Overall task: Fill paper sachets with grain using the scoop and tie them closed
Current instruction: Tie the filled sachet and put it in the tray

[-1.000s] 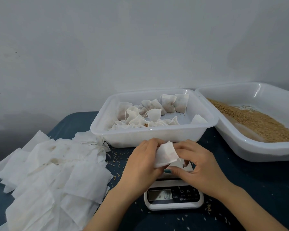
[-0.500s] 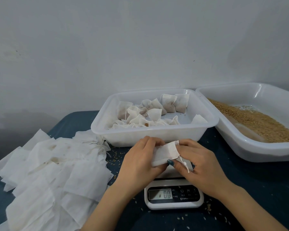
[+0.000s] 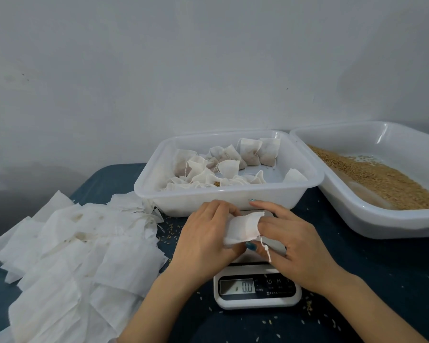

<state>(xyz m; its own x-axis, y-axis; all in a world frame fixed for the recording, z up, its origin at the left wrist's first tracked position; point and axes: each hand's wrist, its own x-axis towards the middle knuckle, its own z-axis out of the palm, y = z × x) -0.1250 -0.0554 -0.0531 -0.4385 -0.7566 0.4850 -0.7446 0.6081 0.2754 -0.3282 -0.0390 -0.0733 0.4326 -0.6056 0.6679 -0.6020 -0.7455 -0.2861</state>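
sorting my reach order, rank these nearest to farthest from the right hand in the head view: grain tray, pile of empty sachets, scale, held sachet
1. sachet: held by the right hand itself.
2. scale: directly under the hand.
3. grain tray: just off to the right.
4. pile of empty sachets: far left, beyond the left hand.

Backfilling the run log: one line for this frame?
step: opening sachet | left hand: holds sachet | right hand: fingers in its mouth | scale: reads zero | scoop: not in view
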